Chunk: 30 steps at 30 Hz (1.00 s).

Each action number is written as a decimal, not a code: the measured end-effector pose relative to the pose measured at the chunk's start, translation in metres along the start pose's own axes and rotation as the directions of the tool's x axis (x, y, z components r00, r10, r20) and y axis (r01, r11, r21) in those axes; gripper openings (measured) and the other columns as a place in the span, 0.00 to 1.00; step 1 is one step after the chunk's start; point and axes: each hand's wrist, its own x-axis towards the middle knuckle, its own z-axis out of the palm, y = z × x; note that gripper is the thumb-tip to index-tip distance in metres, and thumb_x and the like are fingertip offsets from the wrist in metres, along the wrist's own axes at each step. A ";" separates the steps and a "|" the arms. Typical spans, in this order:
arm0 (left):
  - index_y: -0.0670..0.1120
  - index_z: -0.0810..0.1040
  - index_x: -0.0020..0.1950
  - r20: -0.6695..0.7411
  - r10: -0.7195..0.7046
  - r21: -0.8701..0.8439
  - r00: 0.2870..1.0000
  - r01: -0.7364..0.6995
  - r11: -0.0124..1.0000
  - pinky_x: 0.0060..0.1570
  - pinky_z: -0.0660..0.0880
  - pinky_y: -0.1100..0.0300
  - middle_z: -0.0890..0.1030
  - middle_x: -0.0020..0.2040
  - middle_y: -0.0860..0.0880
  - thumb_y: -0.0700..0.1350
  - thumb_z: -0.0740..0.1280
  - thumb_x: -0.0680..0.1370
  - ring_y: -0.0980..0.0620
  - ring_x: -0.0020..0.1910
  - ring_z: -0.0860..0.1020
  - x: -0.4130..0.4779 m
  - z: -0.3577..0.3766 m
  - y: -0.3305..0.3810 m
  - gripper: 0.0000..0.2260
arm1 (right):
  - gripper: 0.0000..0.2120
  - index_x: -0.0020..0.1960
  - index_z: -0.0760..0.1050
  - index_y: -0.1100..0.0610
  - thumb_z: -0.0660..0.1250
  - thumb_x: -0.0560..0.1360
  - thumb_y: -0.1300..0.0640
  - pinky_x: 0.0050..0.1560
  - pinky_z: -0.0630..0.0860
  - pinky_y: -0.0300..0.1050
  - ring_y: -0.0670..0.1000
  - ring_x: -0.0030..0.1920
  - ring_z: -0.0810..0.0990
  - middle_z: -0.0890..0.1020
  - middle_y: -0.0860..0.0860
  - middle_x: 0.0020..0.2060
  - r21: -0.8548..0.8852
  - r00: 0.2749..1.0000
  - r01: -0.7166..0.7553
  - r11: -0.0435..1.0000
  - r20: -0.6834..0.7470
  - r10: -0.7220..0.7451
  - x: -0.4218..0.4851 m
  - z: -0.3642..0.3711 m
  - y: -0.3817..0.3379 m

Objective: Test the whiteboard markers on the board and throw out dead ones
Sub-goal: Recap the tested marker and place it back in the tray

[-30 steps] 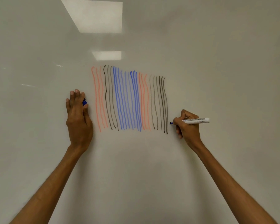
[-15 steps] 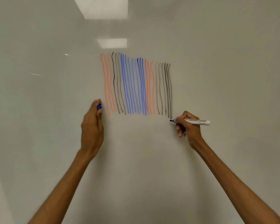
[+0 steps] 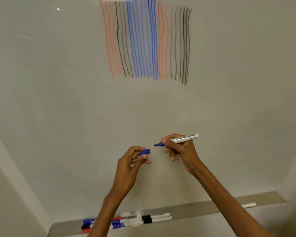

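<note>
Hands sit lower now than a second ago: both have left the block of red, black and blue test stripes [image 3: 147, 40] and hang in front of the bare white whiteboard [image 3: 58, 100] below it. From the left, our left hand [image 3: 130, 166], which lay flat on the board, is off it, with thumb and fingertips pinching the small blue cap [image 3: 144, 152]. Just beside the cap, not touching it, is the dark tip of the white-barrelled blue marker [image 3: 186, 138]. Our right hand [image 3: 181, 151] grips this marker in a writing hold, fingers curled round the barrel. We read this as the test stroke being over and recapping about to start; whether this marker passed we cannot tell. Open room is wide to either side and above. Below lies the grey metal tray [image 3: 212, 206], with capped markers [image 3: 126, 221] bunched at its left under our left forearm and a lone white marker [image 3: 249, 205] further right.
</note>
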 end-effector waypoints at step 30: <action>0.42 0.77 0.53 -0.012 -0.142 0.206 0.990 0.141 0.968 0.42 0.73 0.71 0.81 0.42 0.54 0.41 0.62 0.83 0.57 0.42 0.80 -0.119 0.014 -0.082 0.05 | 0.06 0.46 0.82 0.63 0.72 0.75 0.59 0.33 0.79 0.42 0.55 0.31 0.82 0.83 0.59 0.32 0.112 0.885 -0.464 0.879 0.009 0.466 -0.124 0.055 0.120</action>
